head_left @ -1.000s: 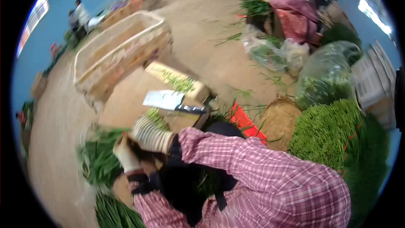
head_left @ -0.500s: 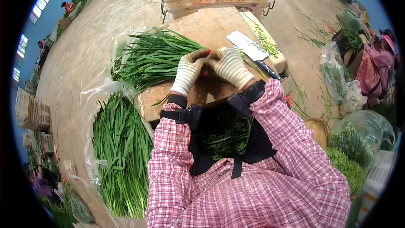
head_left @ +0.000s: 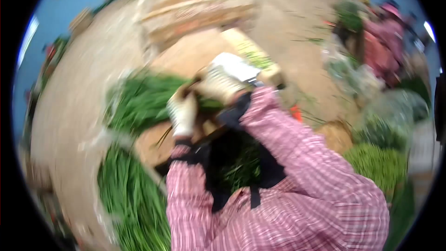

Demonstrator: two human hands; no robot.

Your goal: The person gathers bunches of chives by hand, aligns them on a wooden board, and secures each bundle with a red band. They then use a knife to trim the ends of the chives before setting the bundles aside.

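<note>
Motion blurs the view. My left hand (head_left: 182, 109) and my right hand (head_left: 218, 82), both in striped knit gloves, meet with curled fingers over a bunch of garlic chives (head_left: 144, 95). Both hands look closed, but what lies between the fingertips is smeared. The chives lie on a wooden board (head_left: 190, 49), leaves pointing left. A cleaver (head_left: 239, 68) with a pale blade lies just beyond my right hand, its handle mostly hidden by my right arm.
More garlic chives (head_left: 130, 195) lie on plastic at lower left. A pale block (head_left: 248, 49) with green bits borders the board. White crates (head_left: 195, 9) stand beyond. At right are bagged greens (head_left: 385, 121), a green bundle (head_left: 376, 165) and a person in pink (head_left: 385, 37).
My head view has swung, so the board, crates and hands sit further left and lower. My hands stay together over the chives. Red strips seen earlier at my fingers no longer show.
</note>
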